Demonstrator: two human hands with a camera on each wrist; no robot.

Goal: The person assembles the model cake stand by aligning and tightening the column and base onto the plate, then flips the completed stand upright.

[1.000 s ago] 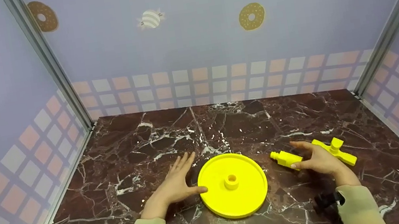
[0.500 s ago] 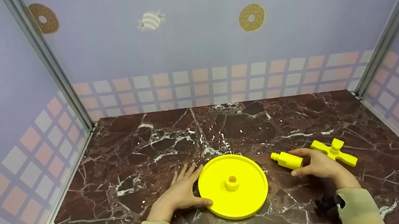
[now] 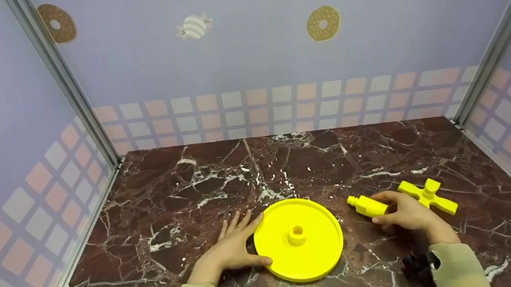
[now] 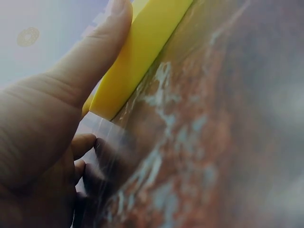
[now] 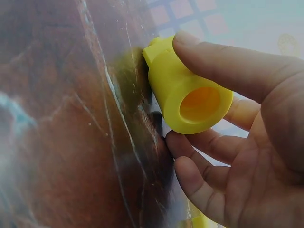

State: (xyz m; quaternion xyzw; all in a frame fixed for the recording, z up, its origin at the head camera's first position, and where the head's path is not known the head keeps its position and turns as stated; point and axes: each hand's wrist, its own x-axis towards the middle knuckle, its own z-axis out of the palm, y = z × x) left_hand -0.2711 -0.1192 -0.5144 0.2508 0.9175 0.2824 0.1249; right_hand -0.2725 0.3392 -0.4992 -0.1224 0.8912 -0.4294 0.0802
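A round yellow disc with a raised rim and a hollow central post lies flat on the table. My left hand rests at its left edge, thumb and index finger spread and touching the rim. In the left wrist view the thumb lies against the disc's yellow side. Farther right, my right hand pinches a yellow hollow cylinder piece by its wide end. That piece lies on its side, its stepped narrow end pointing left. The right wrist view shows its round opening between thumb and fingers.
Just beyond the right hand lies a yellow cross-shaped piece with a short upright stub. The dark marble-patterned table is bounded by patterned panels at the back and both sides.
My left hand has come nearer and settled against the disc's rim. The right fingers have closed round the cylinder piece's wide end. The disc and cross piece have hardly moved.
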